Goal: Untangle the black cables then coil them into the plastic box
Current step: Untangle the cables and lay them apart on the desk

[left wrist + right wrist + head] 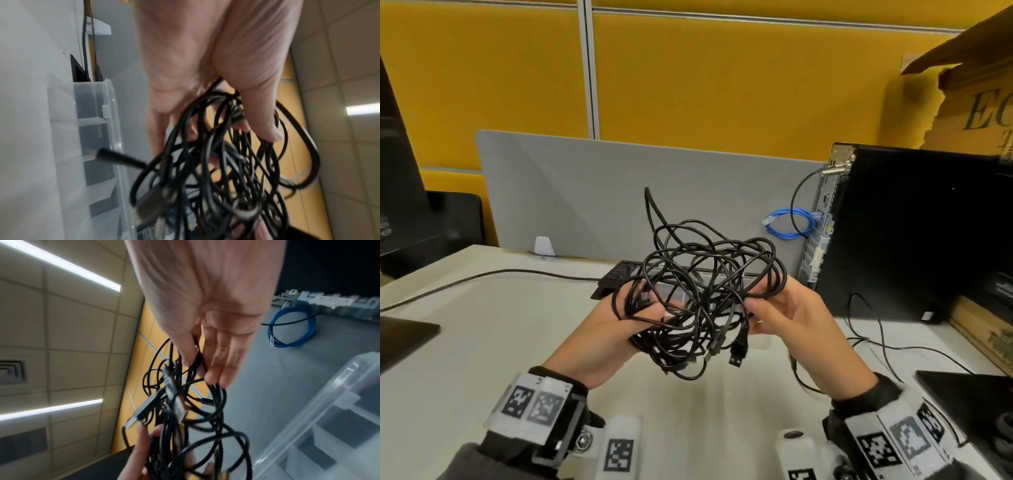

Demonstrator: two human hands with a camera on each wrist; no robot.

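A tangled bundle of black cables (pixel 688 329) hangs in the air between my two hands, above the white table (pixel 500 342). My left hand (pixel 643 308) has its fingers curled through several loops on the bundle's left side. On the right side, my right hand (pixel 756 298) pinches a few strands between thumb and fingers. A USB plug (pixel 738 353) dangles from the bottom of the tangle. The clear plastic box (pixel 671 293) sits on the table behind the bundle, mostly hidden by it. The left wrist view shows the divided box (pixel 96 129) beside the cables (pixel 226 162). In the right wrist view the box (pixel 329 410) is empty.
A black computer tower (pixel 911 233) stands at the right, with a coiled blue cable (pixel 787 222) by its back. Behind the box lies a black keyboard (pixel 619 274). A thin black cable (pixel 876 329) runs over the table at the right, near a dark flat device (pixel 969 387).
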